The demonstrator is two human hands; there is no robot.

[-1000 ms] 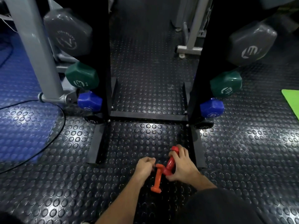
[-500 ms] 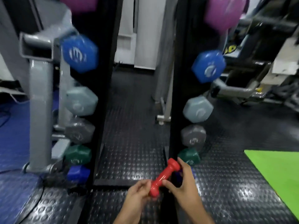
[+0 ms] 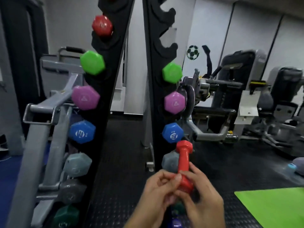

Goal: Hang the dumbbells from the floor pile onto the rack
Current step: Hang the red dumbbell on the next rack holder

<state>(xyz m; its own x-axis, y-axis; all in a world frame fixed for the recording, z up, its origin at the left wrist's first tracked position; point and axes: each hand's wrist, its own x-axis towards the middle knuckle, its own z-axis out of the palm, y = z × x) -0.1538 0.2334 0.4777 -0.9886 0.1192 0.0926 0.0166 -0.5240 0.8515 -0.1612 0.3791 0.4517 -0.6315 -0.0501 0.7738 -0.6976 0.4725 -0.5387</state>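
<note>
Head cam view, both hands wrapped round a small red dumbbell [image 3: 184,163], left hand [image 3: 158,191] and right hand [image 3: 203,201] gripping its lower end, held upright near the right post of the black rack [image 3: 152,89], just below the blue dumbbell [image 3: 172,132]

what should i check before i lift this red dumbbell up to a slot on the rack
1. Hold: left hand and right hand both grip the red dumbbell: ok.
2. Free slots: empty notches on the right upright, above the green dumbbell: ok.
3. Matching colour: a red dumbbell on the rack sits on the left upright: ok.
4. Dumbbell turned level for hanging: it stands near upright: not ok.
5. More dumbbells left on the floor: cannot tell.
</note>
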